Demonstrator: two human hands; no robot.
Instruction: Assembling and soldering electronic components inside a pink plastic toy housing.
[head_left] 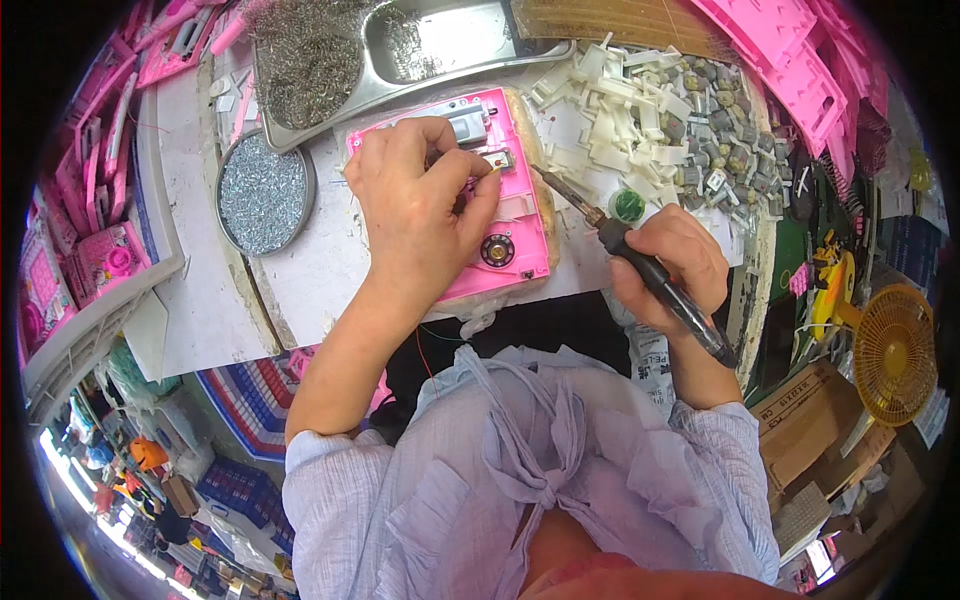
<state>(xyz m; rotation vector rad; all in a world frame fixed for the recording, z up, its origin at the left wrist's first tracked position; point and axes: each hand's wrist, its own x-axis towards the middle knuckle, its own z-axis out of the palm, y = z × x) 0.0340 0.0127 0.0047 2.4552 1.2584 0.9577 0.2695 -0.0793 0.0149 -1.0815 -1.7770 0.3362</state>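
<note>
A pink plastic housing [525,225] lies in front of me on a pale padded wrap. Set into it are a round black speaker [497,250], a silver-grey part [468,122] and a small metal-faced piece [499,159]. My left hand [412,200] is bent over the housing, thumb and fingertips pinched beside the metal-faced piece; whatever they hold is hidden. My right hand [690,262] is closed round the black handle of a soldering iron [617,238]. The iron's tip points up and left, close to the housing's right edge, apart from my left fingers.
A round dish of small screws [264,195] stands left of the housing. Behind is a metal tray [365,95] with springs. White plastic parts [610,140] and small grey motors [715,130] are heaped right, near a green round container [627,206]. Pink shells [790,60] rise far right.
</note>
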